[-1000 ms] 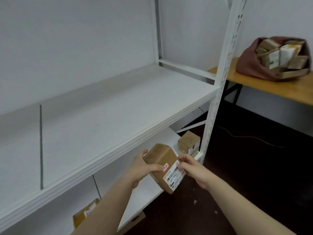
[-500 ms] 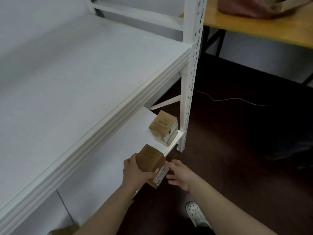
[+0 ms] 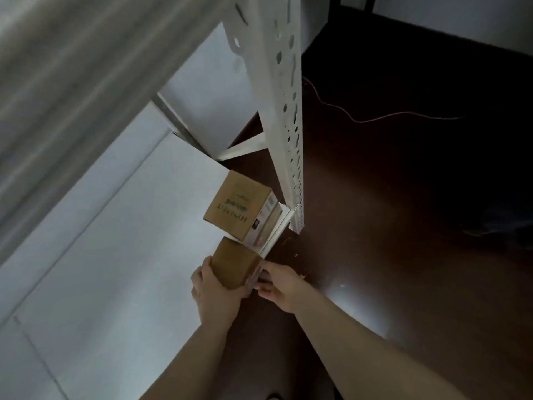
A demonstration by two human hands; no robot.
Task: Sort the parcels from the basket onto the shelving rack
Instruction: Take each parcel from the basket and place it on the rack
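A small brown cardboard parcel (image 3: 235, 262) sits at the front edge of the white lower shelf (image 3: 129, 241) of the rack. My left hand (image 3: 212, 290) grips its left side and near corner. My right hand (image 3: 278, 284) touches its labelled right side with the fingertips, fingers fairly straight. Just behind it stands a second brown parcel (image 3: 238, 210) with printed green lettering, close to the rack's perforated white upright (image 3: 284, 116). The two parcels are almost touching. The basket is out of view.
The blurred front edge of the upper shelf (image 3: 72, 82) hangs over the left of the view. A white diagonal brace (image 3: 242, 145) lies behind the parcels. Dark floor (image 3: 403, 226) with a thin cable (image 3: 375, 118) spreads to the right.
My view has dropped toward the lower shelf. Both hands have carried the small parcel forward and down onto the shelf edge, next to the lettered parcel. The table with the bag has left the view.
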